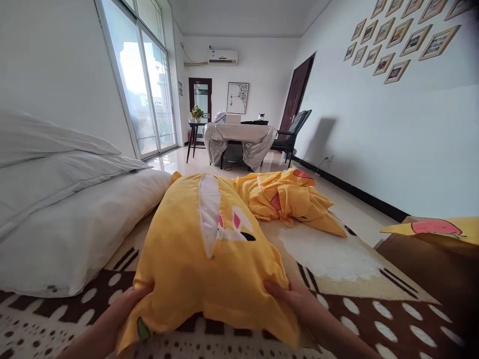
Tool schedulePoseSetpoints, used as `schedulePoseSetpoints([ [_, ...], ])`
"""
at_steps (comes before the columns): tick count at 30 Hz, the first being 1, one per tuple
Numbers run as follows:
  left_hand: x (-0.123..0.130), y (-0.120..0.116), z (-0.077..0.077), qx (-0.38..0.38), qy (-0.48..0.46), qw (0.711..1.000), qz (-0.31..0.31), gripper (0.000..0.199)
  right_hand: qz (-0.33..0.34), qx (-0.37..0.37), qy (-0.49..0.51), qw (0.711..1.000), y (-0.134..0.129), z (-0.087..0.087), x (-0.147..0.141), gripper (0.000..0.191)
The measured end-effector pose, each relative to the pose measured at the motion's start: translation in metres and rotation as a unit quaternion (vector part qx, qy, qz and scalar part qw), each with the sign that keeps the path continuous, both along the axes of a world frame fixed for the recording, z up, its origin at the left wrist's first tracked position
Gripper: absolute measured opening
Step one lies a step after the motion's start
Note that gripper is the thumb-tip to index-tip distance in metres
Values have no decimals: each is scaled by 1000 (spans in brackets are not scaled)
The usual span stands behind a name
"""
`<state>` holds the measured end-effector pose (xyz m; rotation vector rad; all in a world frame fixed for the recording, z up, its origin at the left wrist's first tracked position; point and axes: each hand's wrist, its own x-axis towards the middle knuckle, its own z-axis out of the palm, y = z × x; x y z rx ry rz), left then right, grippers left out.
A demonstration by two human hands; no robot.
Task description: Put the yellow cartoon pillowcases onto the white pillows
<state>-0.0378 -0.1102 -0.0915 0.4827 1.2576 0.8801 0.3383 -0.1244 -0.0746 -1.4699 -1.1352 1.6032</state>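
Note:
A plump pillow in a yellow pillowcase (175, 249) lies in front of me, with a rabbit-ear print on it. A lengthwise gap in the case shows the white inner pillow (208, 199). My left hand (136, 299) grips the near left side, thumb on top and fingers hidden underneath. On the near right side my right hand (286, 294) holds the case the same way, its fingers mostly out of sight. The case's loose near corners hang past both hands. Just beyond the pillow lies a crumpled heap of yellow pillowcases (288, 197).
White pillows (82, 219) are stacked at the left. Beneath everything is a brown and cream patterned blanket (337, 264). A cardboard box (422, 259) with yellow cloth (445, 228) over its edge stands at the right. Farther back are a covered table (239, 132) and a chair (294, 134).

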Motion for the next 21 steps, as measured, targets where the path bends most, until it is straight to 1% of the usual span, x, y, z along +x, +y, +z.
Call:
schedulePoseSetpoints([
  [2, 4, 3, 3, -10, -30, 999, -13, 74, -20, 31, -57, 998, 3, -6, -7, 66],
  [4, -7, 3, 4, -5, -30, 999, -29, 60, -17, 41, -103, 994, 3, -9, -2, 61],
  [5, -15, 1, 4, 0, -21, 999, -38, 51, -2, 38, -103, 994, 2, -8, 4, 58],
  [7, -32, -5, 4, 10, 11, 999, -51, 39, 23, 19, -82, 996, -3, -3, 16, 54],
  [9, -45, -13, 5, 20, 43, 997, -66, 37, 18, -10, -65, 998, -8, 4, 24, 49],
  [11, -54, -19, 5, 28, 69, 993, -96, 38, 10, -46, -38, 998, -13, 13, 27, 44],
  [12, -57, -21, 4, 27, 85, 990, -109, 37, 15, -61, -15, 998, -14, 16, 27, 44],
  [14, -62, -25, 2, 22, 116, 985, -122, 33, 50, -80, 37, 995, -14, 21, 27, 46],
  [17, -62, -28, -2, 30, 123, 987, -97, 34, 94, -75, 95, 988, -13, 22, 26, 50],
  [19, -58, -30, -4, 51, 98, 992, -66, 39, 89, -62, 112, 988, -13, 19, 24, 55],
  [21, -54, -34, -6, 66, 65, 995, -41, 44, 65, -42, 107, 991, -14, 16, 21, 63],
])
